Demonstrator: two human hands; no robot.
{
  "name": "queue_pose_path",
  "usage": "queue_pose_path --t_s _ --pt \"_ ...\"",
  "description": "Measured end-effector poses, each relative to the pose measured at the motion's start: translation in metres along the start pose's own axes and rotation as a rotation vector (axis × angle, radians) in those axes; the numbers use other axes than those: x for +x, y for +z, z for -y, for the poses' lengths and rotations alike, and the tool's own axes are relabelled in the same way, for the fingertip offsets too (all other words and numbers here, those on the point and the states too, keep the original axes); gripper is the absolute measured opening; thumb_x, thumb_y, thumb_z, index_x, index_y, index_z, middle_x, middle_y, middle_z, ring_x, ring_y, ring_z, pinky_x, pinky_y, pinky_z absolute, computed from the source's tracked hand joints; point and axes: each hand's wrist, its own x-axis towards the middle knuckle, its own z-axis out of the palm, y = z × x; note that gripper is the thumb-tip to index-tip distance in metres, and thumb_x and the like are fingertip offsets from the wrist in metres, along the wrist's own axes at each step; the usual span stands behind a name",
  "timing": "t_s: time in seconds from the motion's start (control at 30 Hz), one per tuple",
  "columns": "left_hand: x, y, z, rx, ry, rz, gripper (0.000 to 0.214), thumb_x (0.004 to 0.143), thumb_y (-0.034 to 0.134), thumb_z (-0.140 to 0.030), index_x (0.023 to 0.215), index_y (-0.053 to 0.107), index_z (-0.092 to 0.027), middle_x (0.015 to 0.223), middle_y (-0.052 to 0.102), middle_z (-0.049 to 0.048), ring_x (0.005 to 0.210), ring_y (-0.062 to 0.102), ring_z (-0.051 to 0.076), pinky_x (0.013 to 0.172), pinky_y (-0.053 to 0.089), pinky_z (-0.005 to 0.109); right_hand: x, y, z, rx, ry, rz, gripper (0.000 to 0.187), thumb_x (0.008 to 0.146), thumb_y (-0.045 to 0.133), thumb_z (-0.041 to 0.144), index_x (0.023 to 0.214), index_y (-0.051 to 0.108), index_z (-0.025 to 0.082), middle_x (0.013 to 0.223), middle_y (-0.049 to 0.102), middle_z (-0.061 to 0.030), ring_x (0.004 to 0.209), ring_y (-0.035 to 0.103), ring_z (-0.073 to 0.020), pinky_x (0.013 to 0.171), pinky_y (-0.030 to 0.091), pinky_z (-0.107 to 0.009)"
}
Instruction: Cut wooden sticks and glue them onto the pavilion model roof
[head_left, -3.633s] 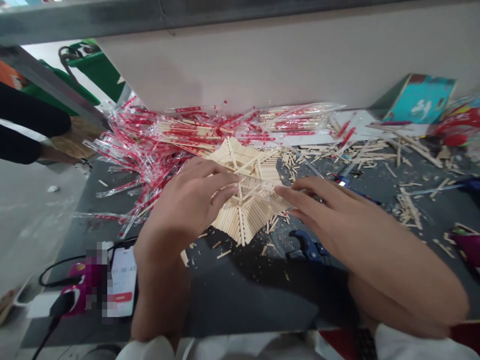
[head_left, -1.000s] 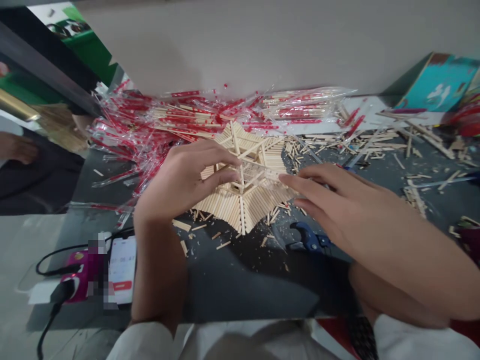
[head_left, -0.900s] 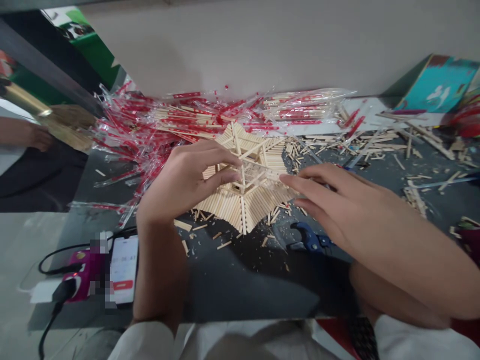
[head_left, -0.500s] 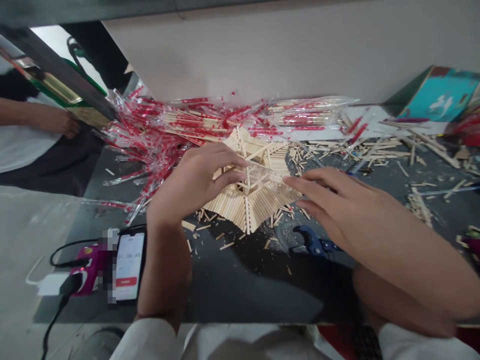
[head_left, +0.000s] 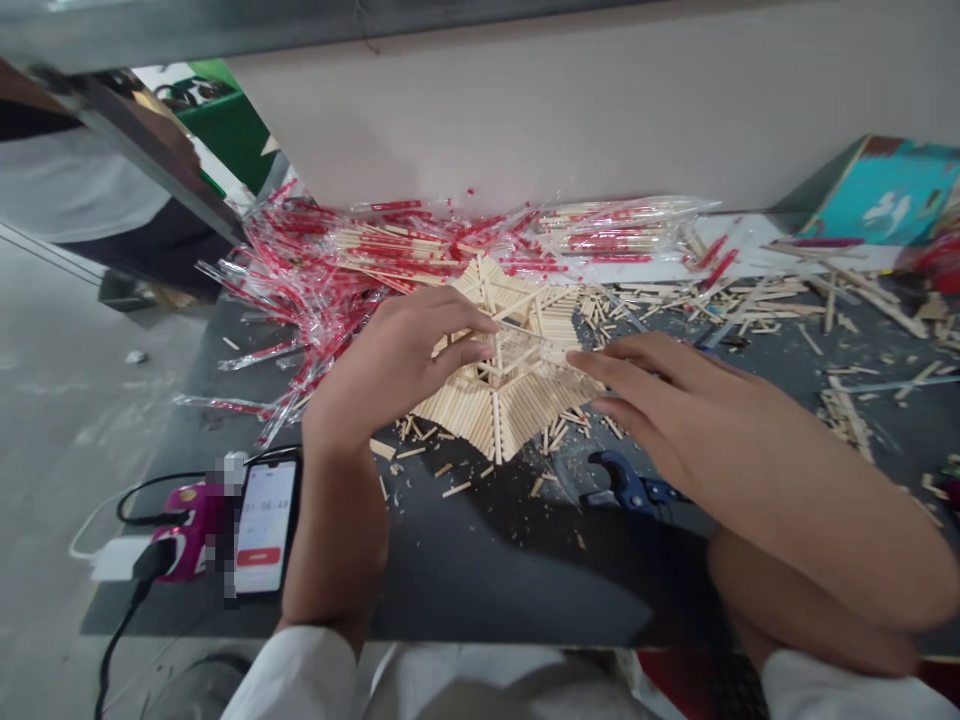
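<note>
Watching from far off, I think we're lining up a clear strip (head_left: pixel 541 349) on the wooden-stick star (head_left: pixel 517 412) between my nearly pinched left hand (head_left: pixel 409 345) and loosely bent right hand (head_left: pixel 675 395), whose hold I can't tell, so next needs steadiness.

Matt, ridged wood in stick star (head_left: pixel 517 415) | glossy clear plastic on wrappers (head_left: pixel 300 290) | smooth, matt on dark tabletop (head_left: pixel 480 580)

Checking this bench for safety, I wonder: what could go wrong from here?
The stick star might crack or shift if the left hand or right hand, both at it, presses hard. The phone, close beside the left forearm, could get nudged. The blue tool, lying near the right hand, may be bumped.
</note>
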Motion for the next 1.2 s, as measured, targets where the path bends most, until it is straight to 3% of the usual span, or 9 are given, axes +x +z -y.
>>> queue_pose_path --t_s 0.27,0.5,1.2 --pt "-0.0014 0.0007 0.0007 -0.021 -0.018 0.000 0.019 0.102 0.064 -0.034 0.108 0.076 -0.021 0.108 0.078 0.0046 0.101 0.072 0.018 0.091 0.052 0.031 0.0010 -0.0023 0.0025 0.012 0.009 0.020 0.041 0.103 0.052 0.016 0.143 0.058 0.018 0.132 0.064 -0.0155 0.119 0.065 -0.0310 0.103 0.052 -0.048" --pt "-0.0012 -0.0001 0.0003 -0.032 -0.030 0.014 0.018 0.101 0.065 -0.033 0.108 0.077 -0.021 0.109 0.078 0.0046 0.101 0.072 0.018 0.092 0.052 0.031 0.0024 -0.0035 0.0091 0.014 0.054 -0.028 0.034 0.106 0.048 0.021 0.138 0.061 0.017 0.128 0.065 -0.0142 0.107 0.068 -0.0270 0.096 0.055 -0.044" --pt "-0.0008 -0.0019 -0.0046 -0.031 -0.056 0.030 0.022 0.103 0.061 -0.034 0.109 0.077 -0.020 0.111 0.078 0.0061 0.103 0.072 0.019 0.094 0.052 0.032 0.0031 -0.0037 0.0096 0.009 0.046 -0.015 0.034 0.106 0.050 0.020 0.138 0.061 0.015 0.126 0.066 -0.0147 0.110 0.067 -0.0275 0.094 0.054 -0.043"
